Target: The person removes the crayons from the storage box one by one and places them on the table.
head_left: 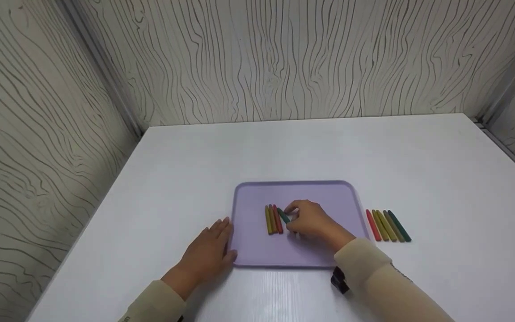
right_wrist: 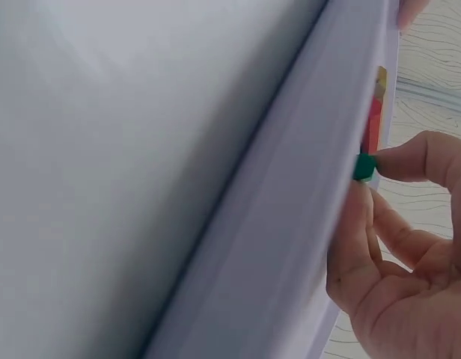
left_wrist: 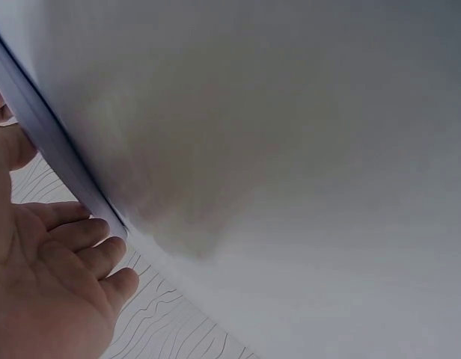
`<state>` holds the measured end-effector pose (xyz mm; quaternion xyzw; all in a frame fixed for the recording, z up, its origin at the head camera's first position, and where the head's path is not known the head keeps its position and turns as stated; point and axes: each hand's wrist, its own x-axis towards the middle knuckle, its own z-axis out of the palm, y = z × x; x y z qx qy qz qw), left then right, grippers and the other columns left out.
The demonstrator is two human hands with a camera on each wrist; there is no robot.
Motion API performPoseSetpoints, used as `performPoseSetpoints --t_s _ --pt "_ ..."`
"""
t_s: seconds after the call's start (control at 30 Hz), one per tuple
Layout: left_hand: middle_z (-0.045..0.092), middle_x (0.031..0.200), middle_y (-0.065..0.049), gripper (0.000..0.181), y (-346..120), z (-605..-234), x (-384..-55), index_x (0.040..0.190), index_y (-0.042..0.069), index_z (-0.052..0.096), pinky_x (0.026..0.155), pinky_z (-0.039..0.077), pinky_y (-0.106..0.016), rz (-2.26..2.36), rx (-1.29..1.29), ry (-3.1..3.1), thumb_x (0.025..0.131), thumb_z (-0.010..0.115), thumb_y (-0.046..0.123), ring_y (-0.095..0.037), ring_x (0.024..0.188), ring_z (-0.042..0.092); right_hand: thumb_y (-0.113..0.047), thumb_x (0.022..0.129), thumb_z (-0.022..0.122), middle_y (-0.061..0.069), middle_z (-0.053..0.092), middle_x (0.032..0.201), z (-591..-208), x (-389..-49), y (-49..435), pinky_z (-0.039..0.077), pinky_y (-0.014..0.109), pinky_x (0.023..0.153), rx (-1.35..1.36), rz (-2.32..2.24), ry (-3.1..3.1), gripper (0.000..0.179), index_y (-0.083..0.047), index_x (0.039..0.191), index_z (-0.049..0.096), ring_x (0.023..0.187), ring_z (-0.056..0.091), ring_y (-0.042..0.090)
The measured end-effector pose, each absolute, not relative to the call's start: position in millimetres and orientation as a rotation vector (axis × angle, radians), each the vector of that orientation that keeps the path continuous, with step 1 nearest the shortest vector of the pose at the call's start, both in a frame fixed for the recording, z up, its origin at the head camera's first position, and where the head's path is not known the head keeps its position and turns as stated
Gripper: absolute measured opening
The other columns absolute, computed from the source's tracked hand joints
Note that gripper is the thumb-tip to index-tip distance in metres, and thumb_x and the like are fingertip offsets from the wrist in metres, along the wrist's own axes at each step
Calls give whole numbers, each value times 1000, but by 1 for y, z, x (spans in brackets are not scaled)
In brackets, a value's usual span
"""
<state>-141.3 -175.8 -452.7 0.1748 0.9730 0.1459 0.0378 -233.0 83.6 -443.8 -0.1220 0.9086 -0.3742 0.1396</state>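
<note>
On the lilac tray (head_left: 329, 197), an olive-yellow crayon (head_left: 268, 221), a brown crayon (head_left: 272, 220) and a red crayon (head_left: 278, 220) lie side by side. To their right, my right hand (head_left: 311, 219) pinches a dark green crayon (head_left: 283, 215), tilted with its far end close to the red one. The right wrist view has the thumb against the end of this green crayon (right_wrist: 364, 167), fingers on its other side. My left hand (head_left: 208, 250) lies with fingers extended at the tray's left edge, thumb at its rim. In the left wrist view, the left fingertips are right at the rim (left_wrist: 55, 142).
A row of several crayons, among them a red one (head_left: 373, 225), an olive-yellow one (head_left: 382, 226) and a dark green one (head_left: 399, 226), lies on the white table (head_left: 284, 152) right of the tray. Wood-patterned walls (head_left: 257, 62) stand behind and at the sides.
</note>
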Motion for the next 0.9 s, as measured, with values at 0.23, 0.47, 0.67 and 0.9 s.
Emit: performPoseSetpoints --t_s 0.23,0.47,0.67,0.9 --pt "32 150 -17 64 -176 -454 -142 143 -6 35 112 23 -49 435 541 2995 95 55 30 -34 139 27 -3 76 68 5 62 84 -444 -233 86 51 27 58 -285 -1145 2591 29 -1 105 68 67 58 14" --pt "33 150 -18 64 -176 -454 -142 143 -6 35 112 23 -50 435 551 3003 94 56 30 -34 138 27 0 78 62 5 63 81 -441 -231 92 47 24 51 -202 -1273 2518 31 1 109 66 58 58 14" --pt "34 149 -18 64 -177 -453 -141 142 -7 36 111 25 -50 434 560 3015 94 57 30 -34 138 28 -1 80 61 7 64 86 -435 -231 104 51 27 53 -175 -1324 2525 32 1 112 65 61 60 16" --pt "35 148 -19 63 -178 -456 -142 141 -8 37 111 25 -50 416 582 3022 95 56 30 -35 137 29 -2 80 62 7 65 84 -433 -233 126 50 25 55 -251 -1336 2575 32 3 112 65 65 60 14"
